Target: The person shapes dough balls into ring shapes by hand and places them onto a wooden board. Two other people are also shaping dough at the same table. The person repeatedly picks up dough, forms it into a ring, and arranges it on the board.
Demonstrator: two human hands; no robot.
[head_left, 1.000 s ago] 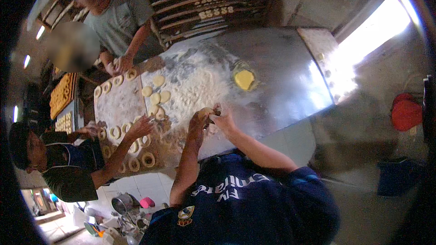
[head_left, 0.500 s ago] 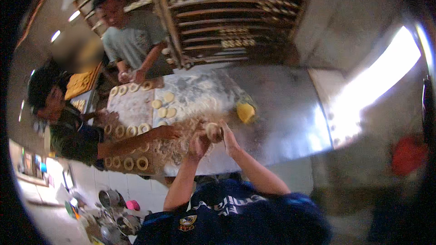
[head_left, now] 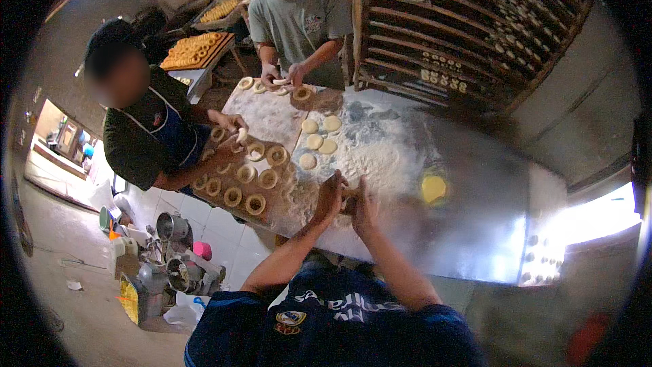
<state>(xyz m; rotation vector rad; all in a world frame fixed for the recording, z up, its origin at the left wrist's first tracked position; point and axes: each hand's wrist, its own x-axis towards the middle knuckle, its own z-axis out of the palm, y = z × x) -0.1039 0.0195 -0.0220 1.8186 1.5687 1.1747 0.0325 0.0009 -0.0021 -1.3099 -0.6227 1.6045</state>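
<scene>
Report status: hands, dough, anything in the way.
Left hand and right hand close together over floured table; what's between them, too blurred to tell. Five pale dough rounds just beyond. Yellow lump off right, not in the way.

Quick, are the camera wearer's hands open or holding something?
Left hand: holding one side of a dough piece.
Right hand: holding its other side.

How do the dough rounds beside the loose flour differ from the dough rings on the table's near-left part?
The dough rounds are solid discs; the dough rings have open centres. The rounds make a small cluster of five, while the rings are more numerous. The rounds lie nearer the left hand than the rings do. Both are roughly circular.
</scene>
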